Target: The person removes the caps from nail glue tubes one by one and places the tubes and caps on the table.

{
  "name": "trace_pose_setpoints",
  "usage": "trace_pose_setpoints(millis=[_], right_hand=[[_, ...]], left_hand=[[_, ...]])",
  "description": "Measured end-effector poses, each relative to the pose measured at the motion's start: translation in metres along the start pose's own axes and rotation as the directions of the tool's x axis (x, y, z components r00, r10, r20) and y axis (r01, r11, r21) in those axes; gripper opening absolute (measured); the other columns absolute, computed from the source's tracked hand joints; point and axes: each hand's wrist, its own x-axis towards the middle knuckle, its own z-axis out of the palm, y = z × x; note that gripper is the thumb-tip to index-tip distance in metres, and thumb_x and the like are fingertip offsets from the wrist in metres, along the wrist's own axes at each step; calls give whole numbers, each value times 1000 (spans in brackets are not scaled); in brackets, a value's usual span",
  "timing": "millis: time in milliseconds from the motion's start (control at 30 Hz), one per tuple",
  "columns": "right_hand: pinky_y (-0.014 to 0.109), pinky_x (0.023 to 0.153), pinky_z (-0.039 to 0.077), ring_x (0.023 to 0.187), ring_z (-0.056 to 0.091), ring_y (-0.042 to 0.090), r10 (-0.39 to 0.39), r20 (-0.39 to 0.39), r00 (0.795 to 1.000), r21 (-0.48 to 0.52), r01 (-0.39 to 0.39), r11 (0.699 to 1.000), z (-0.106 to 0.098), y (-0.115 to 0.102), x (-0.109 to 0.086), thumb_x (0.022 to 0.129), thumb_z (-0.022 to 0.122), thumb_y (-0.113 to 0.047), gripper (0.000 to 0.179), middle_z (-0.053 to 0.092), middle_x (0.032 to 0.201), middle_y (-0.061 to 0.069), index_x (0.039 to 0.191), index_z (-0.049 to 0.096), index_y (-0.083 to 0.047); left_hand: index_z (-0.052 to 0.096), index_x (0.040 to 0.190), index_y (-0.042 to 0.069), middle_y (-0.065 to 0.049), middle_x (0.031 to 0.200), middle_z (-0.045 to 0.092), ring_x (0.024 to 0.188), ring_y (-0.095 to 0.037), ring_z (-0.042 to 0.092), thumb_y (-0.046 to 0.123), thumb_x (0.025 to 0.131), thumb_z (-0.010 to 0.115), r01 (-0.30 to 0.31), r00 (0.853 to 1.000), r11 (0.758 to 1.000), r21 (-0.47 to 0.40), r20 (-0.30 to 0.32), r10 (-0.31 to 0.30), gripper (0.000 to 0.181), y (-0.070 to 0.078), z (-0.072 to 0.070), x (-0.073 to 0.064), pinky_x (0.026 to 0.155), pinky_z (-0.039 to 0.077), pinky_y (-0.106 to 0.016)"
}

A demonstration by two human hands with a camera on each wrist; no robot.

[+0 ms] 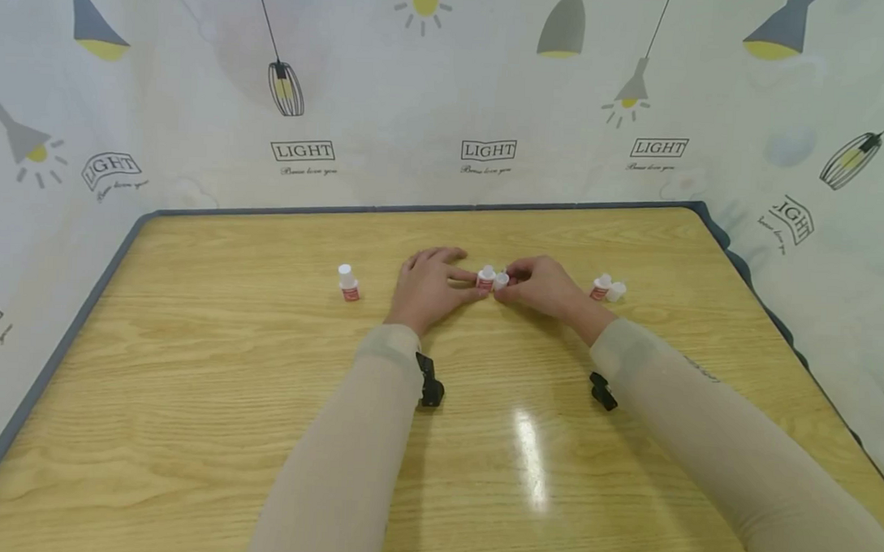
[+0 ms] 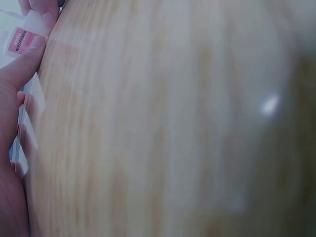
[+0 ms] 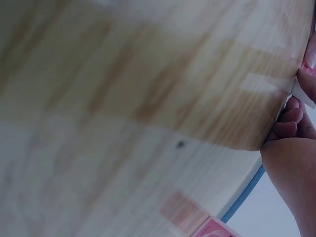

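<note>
In the head view a small white bottle with a red label stands upright in the middle of the table. My left hand pinches it between thumb and forefinger, the other fingers spread over the tabletop. Right beside the bottle is a white cap, pinched by the thumb and fingertips of my right hand. The left wrist view shows the left thumb across the bottle's pink label, close to the white cap. From the right wrist, part of the cap shows under the right thumb.
A similar bottle stands to the left, topped in white. Another bottle stands beyond the right wrist, a loose white cap beside it. The wooden table has a dark edge along a patterned wall.
</note>
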Motion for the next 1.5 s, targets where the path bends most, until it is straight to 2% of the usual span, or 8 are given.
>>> trace_pose_setpoints(millis=[367, 700, 1033, 1300, 1367, 1500], right_hand=[[43, 106, 52, 115, 60, 27, 1, -3, 1000, 25, -1, 1000, -1, -1, -2, 96, 78, -28, 56, 67, 132, 16, 143, 62, -1], [44, 106, 53, 115, 61, 28, -25, -20, 999, 28, 26, 999, 5, 6, 2, 98, 76, -27, 53, 69, 131, 18, 141, 64, 0], [40, 100, 53, 110, 61, 27, -34, -22, 999, 7, 34, 999, 3, 6, 2, 98, 76, -28, 50, 69, 125, 17, 138, 65, 1], [43, 105, 53, 114, 62, 28, -32, -19, 999, 19, 32, 999, -1, 1, 1, 96, 78, -27, 56, 69, 129, 17, 142, 63, 0], [43, 105, 53, 115, 62, 28, -41, -8, 999, 25, 42, 999, -2, 1, 2, 96, 79, -28, 57, 69, 129, 18, 142, 63, 1], [42, 105, 52, 116, 60, 28, -30, 49, 998, 39, 28, 999, -8, 5, 2, 94, 81, -33, 59, 68, 133, 15, 141, 64, -3]], left_hand=[[80, 122, 37, 12, 163, 51, 160, -21, 33, 66, 92, 74, 1, 1000, 1000, -8, -7, -1, 42, 2, -1, 0, 135, 17, -56], [80, 123, 37, 11, 164, 51, 160, -23, 34, 66, 91, 74, 0, 1000, 1000, -22, -10, 0, 44, -4, 3, 1, 135, 16, -57], [79, 124, 38, 13, 163, 51, 161, -21, 33, 68, 92, 72, 0, 1000, 1000, -14, 0, 0, 44, -3, 1, 1, 135, 16, -55], [78, 127, 35, 11, 164, 50, 161, -21, 33, 65, 93, 73, -8, 1000, 1000, -11, -1, 8, 45, 3, -6, 0, 135, 15, -55], [77, 128, 34, 10, 165, 50, 161, -22, 32, 63, 93, 74, -6, 1000, 1000, -17, 9, 6, 45, 4, -8, 0, 136, 14, -55], [75, 132, 32, 7, 167, 48, 161, -24, 32, 60, 95, 74, -12, 998, 1000, -13, 67, 12, 47, 6, -10, -1, 137, 11, -55]])
